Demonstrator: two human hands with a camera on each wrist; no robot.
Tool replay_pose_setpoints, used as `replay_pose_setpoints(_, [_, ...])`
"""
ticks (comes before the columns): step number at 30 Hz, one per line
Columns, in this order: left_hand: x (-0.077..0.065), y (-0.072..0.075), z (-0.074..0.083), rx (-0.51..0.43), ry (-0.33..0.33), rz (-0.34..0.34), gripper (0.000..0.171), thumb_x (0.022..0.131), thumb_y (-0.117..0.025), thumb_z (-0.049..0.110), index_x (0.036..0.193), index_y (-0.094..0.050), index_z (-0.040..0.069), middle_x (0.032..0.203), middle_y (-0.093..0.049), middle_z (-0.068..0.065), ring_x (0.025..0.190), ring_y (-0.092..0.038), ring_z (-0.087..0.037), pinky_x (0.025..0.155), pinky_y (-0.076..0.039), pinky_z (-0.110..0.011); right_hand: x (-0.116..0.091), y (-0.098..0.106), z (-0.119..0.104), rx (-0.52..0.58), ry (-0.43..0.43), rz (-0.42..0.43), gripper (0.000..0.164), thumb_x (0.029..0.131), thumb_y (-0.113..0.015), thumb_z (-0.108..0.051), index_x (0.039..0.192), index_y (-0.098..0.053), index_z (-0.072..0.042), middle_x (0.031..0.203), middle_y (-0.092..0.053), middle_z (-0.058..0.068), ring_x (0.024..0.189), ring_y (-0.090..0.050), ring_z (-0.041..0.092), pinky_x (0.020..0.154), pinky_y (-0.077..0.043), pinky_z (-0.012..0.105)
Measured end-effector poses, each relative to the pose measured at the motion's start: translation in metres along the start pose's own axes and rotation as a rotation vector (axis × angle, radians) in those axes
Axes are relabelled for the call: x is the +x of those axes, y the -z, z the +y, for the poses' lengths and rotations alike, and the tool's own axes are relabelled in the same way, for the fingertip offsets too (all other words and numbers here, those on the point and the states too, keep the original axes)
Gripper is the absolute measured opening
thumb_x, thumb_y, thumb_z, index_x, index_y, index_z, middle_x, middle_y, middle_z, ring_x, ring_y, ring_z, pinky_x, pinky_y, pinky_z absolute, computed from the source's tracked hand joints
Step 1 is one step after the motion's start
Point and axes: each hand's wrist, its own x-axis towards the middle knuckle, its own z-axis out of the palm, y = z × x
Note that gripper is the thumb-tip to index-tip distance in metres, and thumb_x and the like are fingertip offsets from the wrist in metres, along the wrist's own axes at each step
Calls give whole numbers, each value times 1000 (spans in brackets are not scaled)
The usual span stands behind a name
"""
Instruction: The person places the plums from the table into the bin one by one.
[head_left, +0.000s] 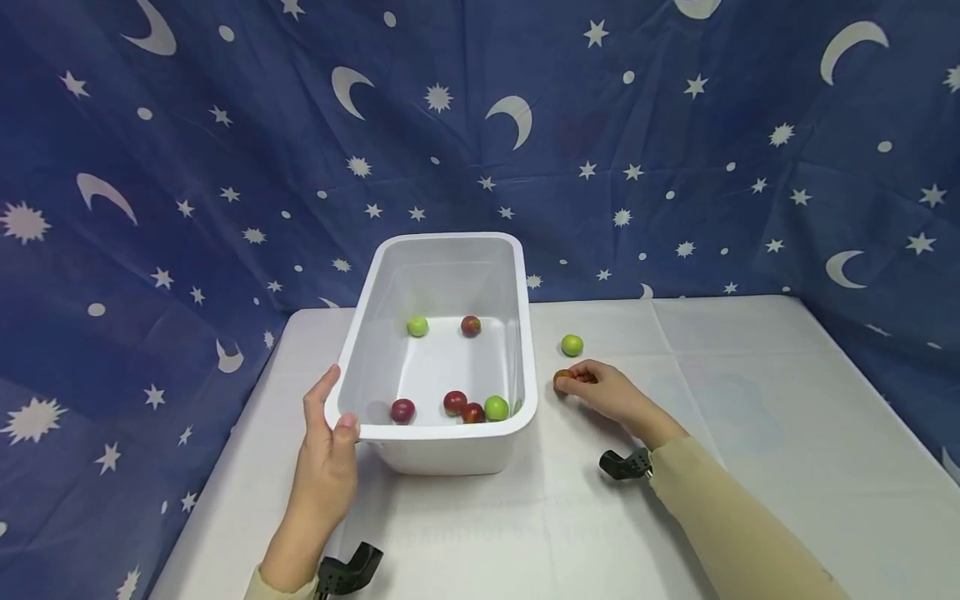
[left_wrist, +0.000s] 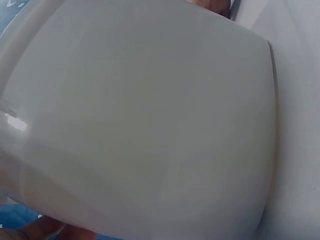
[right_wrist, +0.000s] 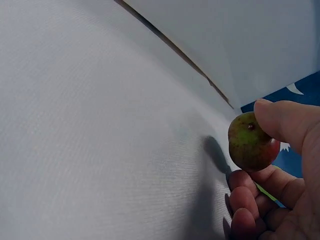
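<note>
A white plastic tub stands on the table with several small round fruits inside. Among them are a dark red fruit and a green fruit near its close end. My left hand holds the tub's near left corner, thumb at the rim and fingers along the outer left side. To the right of the tub, my right hand pinches a small red-and-green, plum-like fruit between thumb and fingers, low over the table. Just beyond that hand lies a loose green fruit.
A white cloth covers the table. Behind and to the sides hangs a blue curtain with moons and stars. Black camera mounts stick out from both wrists. The tub's tall wall fills most of the left wrist view.
</note>
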Motion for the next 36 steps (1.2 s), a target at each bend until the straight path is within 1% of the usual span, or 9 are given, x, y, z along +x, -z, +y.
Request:
replay_pose_setpoints(6, [3,-6,0,-38,1,-21,54,101,-38,25,152,-22,27,142,-42,-21,115,-49,-40,92,-38,-62,-2,-1,11,-22,34,67,47,88,-67,-46,117,-58,-8,106,-58,8,97,-51,23,81,-42,35])
replay_pose_setpoints(10, [4,-9,-1,-29,10,-29,54,101,-38,29,152,-22,29,141,-44,-22,115,-50,-40,91,-38,-62,-4,3,15,-31,47,93,50,90,-65,-46,119,-57,-7,108,-59,9,98,-53,24,81,-43,34])
replay_pose_setpoints(14, [3,-10,-1,-14,9,-23,53,101,-38,30,152,-23,29,141,-43,-22,115,-50,-41,91,-38,-62,-7,9,11,-35,63,72,48,91,-65,-43,119,-57,-5,104,-60,10,91,-54,23,74,-46,33])
replay_pose_setpoints(17, [3,-9,-2,-4,12,-17,54,101,-38,28,152,-22,29,141,-43,-23,116,-50,-41,91,-39,-62,-10,13,5,-41,104,58,47,90,-66,-41,119,-57,-4,102,-60,10,89,-55,22,71,-48,33])
replay_pose_setpoints(20, [2,-7,-2,11,23,-12,54,101,-38,28,152,-22,29,141,-44,-23,115,-50,-42,91,-39,-63,-14,17,-3,-39,155,54,48,90,-68,-40,119,-57,-4,104,-61,10,92,-57,23,73,-50,34])
replay_pose_setpoints(23, [2,-5,-2,15,28,-13,55,100,-38,26,153,-21,30,141,-43,-22,116,-50,-42,91,-38,-63,-17,21,-11,-38,184,49,51,88,-69,-42,120,-57,-5,107,-61,10,95,-58,23,75,-50,34])
replay_pose_setpoints(30, [1,-3,-2,7,18,-7,55,100,-36,25,153,-21,29,143,-41,-21,117,-48,-41,92,-38,-64,-20,26,-23,-17,213,23,52,88,-69,-43,120,-57,-3,111,-62,11,98,-60,23,75,-51,33])
replay_pose_setpoints(36, [-2,-2,-3,-20,-2,13,55,99,-35,24,152,-21,28,145,-40,-19,118,-48,-39,93,-37,-62,-20,23,-21,-41,194,23,55,87,-69,-45,121,-57,-4,109,-61,10,96,-58,23,77,-49,34])
